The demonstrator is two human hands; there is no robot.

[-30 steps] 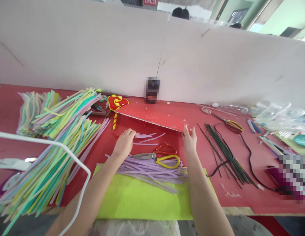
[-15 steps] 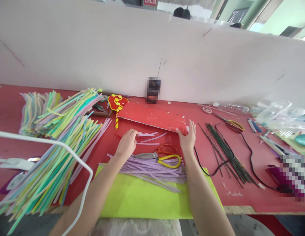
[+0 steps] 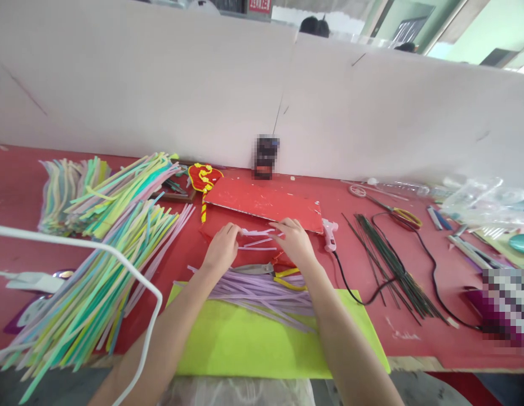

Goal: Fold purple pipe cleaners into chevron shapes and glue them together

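Observation:
My left hand (image 3: 222,246) is closed in a pinch on the left ends of a few short lilac pipe cleaners (image 3: 257,232). At their right ends, the fingertips of my right hand (image 3: 294,241) come together on a lilac piece. Another short lilac piece lies on the red table just below. Nearer me, scissors (image 3: 256,269) with yellow and red handles lie over a pile of longer lilac pipe cleaners (image 3: 262,299); my right forearm hides part of the handles. A pink glue gun (image 3: 330,234) rests right of the hand, beside a red board (image 3: 262,200).
Bundles of pastel pipe cleaners (image 3: 105,270) cover the left side, crossed by a white bent rod (image 3: 118,259). A lime-green sheet (image 3: 245,344) lies in front of me. Dark green stems (image 3: 384,265), a black cord (image 3: 429,256) and more scissors (image 3: 403,217) lie on the right.
My right hand has moved left from beside the glue gun to the short lilac pieces, uncovering the glue gun. My left hand keeps its pinch in nearly the same place.

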